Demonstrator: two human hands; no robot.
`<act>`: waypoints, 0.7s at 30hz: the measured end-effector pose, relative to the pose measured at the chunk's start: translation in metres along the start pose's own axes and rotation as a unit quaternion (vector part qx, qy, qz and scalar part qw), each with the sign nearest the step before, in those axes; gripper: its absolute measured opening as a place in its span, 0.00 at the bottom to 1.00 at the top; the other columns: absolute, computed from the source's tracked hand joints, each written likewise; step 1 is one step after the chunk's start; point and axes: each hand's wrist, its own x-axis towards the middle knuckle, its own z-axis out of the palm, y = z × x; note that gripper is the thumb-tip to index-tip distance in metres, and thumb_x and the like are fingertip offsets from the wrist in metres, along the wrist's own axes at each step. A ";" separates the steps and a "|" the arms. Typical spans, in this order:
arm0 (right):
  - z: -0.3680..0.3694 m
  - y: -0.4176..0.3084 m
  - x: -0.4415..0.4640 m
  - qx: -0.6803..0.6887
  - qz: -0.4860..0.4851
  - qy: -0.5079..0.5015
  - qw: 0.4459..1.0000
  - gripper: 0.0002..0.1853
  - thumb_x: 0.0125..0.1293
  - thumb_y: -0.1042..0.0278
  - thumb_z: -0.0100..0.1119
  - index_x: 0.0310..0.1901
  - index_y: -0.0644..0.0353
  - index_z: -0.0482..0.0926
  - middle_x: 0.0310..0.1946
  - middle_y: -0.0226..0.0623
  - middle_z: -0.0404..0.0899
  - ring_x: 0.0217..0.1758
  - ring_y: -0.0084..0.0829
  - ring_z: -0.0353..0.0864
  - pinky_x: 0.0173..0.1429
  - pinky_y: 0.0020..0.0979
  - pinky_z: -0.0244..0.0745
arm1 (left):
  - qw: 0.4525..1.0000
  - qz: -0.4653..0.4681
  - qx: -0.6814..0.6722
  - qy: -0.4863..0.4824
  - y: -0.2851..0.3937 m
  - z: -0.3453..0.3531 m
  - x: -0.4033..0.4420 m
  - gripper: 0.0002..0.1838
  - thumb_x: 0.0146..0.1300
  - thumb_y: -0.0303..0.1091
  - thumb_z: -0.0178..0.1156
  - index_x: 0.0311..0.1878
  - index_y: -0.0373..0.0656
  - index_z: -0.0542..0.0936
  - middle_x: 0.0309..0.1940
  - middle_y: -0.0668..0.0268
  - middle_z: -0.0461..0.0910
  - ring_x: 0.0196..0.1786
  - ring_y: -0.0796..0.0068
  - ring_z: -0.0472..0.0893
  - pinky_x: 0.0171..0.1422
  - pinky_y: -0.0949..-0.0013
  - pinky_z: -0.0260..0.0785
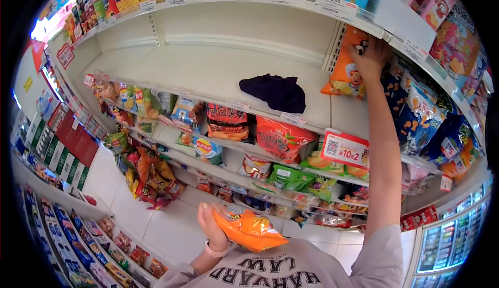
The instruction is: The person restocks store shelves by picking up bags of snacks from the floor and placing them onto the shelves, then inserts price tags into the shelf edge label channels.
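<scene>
On the upper shelf at the right, an orange snack bag (pixel 345 69) with a cartoon figure stands upright beside blue snack bags (pixel 416 114). My right hand (pixel 370 56) reaches up to it, with fingers on its upper right part. Low in the view, near my chest, my left hand (pixel 212 226) holds a second orange snack bag (pixel 250 229) by its left end. A dark crumpled cloth (pixel 275 93) lies on the same upper shelf, left of the standing bag.
Packed snack shelves (pixel 228 121) run below the upper one, with a red and white price sign (pixel 345 148) on the edge. Bundled snack bags (pixel 148 173) hang at the left. Another stocked rack (pixel 88 246) stands lower left. Coolers (pixel 447 244) are at the lower right.
</scene>
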 end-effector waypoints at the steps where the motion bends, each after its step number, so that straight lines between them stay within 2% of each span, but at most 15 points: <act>1: 0.000 -0.001 -0.001 -0.020 0.007 0.000 1.000 0.44 0.52 0.38 0.61 0.65 0.56 0.62 0.64 0.50 0.62 0.69 0.54 0.54 0.66 0.58 0.56 | 1.000 0.003 0.002 -0.012 0.001 0.002 0.002 0.16 0.74 0.42 0.40 0.29 0.47 0.59 0.16 0.69 0.62 0.22 0.79 0.63 0.33 0.74 0.62; 4: -0.004 -0.014 -0.002 -0.086 0.053 -0.017 0.995 0.42 0.54 0.37 0.59 0.65 0.56 0.62 0.61 0.50 0.63 0.68 0.54 0.55 0.65 0.60 0.56 | 1.000 0.014 0.008 -0.013 0.001 0.004 0.009 0.16 0.73 0.42 0.41 0.29 0.46 0.59 0.15 0.69 0.61 0.21 0.79 0.63 0.32 0.74 0.62; 7: -0.005 -0.022 -0.001 -0.095 0.089 -0.053 0.990 0.41 0.55 0.37 0.58 0.63 0.58 0.63 0.61 0.51 0.63 0.67 0.54 0.56 0.62 0.62 0.58 | 1.000 -0.005 -0.005 0.002 0.005 0.003 0.011 0.17 0.73 0.43 0.42 0.28 0.46 0.58 0.15 0.69 0.60 0.22 0.79 0.63 0.31 0.74 0.62; 8: 0.001 -0.021 -0.002 -0.093 0.076 0.001 0.993 0.38 0.57 0.38 0.56 0.60 0.59 0.66 0.60 0.51 0.64 0.66 0.54 0.58 0.60 0.62 0.60 | 1.000 -0.017 -0.013 0.006 0.006 0.003 0.012 0.17 0.73 0.43 0.42 0.28 0.46 0.58 0.15 0.69 0.60 0.22 0.79 0.63 0.31 0.74 0.62; 11: -0.004 -0.029 0.002 -0.070 0.130 -0.058 0.987 0.35 0.59 0.39 0.55 0.58 0.61 0.69 0.58 0.51 0.66 0.64 0.55 0.60 0.59 0.61 0.61 | 1.000 0.014 0.017 0.001 0.003 -0.003 0.014 0.17 0.72 0.43 0.43 0.27 0.47 0.59 0.15 0.70 0.60 0.22 0.79 0.63 0.31 0.74 0.61; 12: -0.003 -0.030 0.002 -0.082 0.128 -0.035 0.988 0.34 0.59 0.40 0.54 0.57 0.62 0.70 0.57 0.51 0.67 0.63 0.55 0.61 0.59 0.61 0.61 | 1.000 0.024 0.010 -0.017 -0.005 -0.014 0.016 0.14 0.73 0.41 0.42 0.31 0.45 0.59 0.16 0.67 0.63 0.21 0.78 0.64 0.30 0.73 0.65; 14: 0.004 -0.031 0.002 -0.101 0.121 0.011 0.987 0.32 0.60 0.40 0.53 0.54 0.63 0.73 0.54 0.52 0.69 0.61 0.55 0.63 0.59 0.61 0.60 | 0.999 0.025 0.022 -0.013 -0.007 -0.016 0.018 0.15 0.73 0.42 0.41 0.31 0.45 0.59 0.16 0.68 0.62 0.21 0.78 0.63 0.32 0.73 0.64; 17: 0.022 -0.028 0.004 -0.131 0.151 0.007 0.980 0.30 0.60 0.41 0.53 0.50 0.63 0.76 0.52 0.53 0.72 0.58 0.55 0.66 0.59 0.61 0.59 | 0.999 0.026 0.029 0.000 0.003 -0.006 0.023 0.15 0.73 0.43 0.41 0.30 0.46 0.58 0.16 0.69 0.60 0.22 0.79 0.62 0.35 0.73 0.61; 18: 0.025 -0.029 0.005 -0.143 0.142 0.057 0.978 0.30 0.60 0.40 0.53 0.46 0.64 0.77 0.49 0.54 0.73 0.55 0.56 0.67 0.60 0.62 0.57 | 0.999 0.029 0.022 0.001 0.005 -0.005 0.025 0.16 0.73 0.43 0.41 0.30 0.46 0.58 0.16 0.69 0.60 0.22 0.79 0.62 0.35 0.73 0.61; 21: 0.025 -0.031 0.006 -0.123 0.158 0.031 0.979 0.30 0.59 0.40 0.54 0.45 0.65 0.77 0.48 0.55 0.74 0.56 0.56 0.66 0.60 0.64 0.55 | 0.999 0.041 -0.001 -0.025 0.017 0.007 0.028 0.16 0.73 0.44 0.41 0.30 0.46 0.57 0.15 0.69 0.60 0.22 0.79 0.62 0.33 0.74 0.60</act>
